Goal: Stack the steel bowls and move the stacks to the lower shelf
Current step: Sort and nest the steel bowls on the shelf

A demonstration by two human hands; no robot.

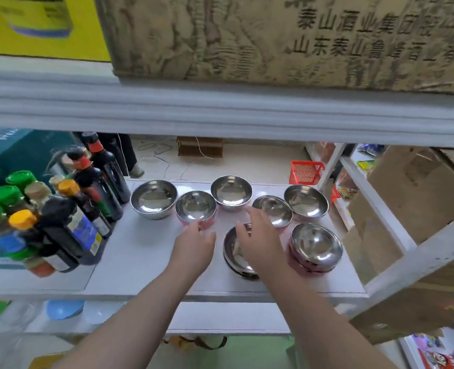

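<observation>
**Hands over the bowl stacks**

Both hands are held open, gripping nothing. The left hand (194, 242) is spread beside a pink-sided steel bowl (196, 208); the right hand (257, 239) is held over a bowl stack (233, 258) near the shelf's (140, 262) front edge.

A white shelf (146, 265) carries everything here. On its left end stands a cluster of dark sauce bottles (68, 211) with green, yellow and red caps. Across the back sit five single steel bowls (231, 192), close together, some nearly touching. Nearer the front edge are two stacks of bowls: one in the middle (232, 258), partly hidden, and one to the right (315, 247) with pink outer sides.
</observation>
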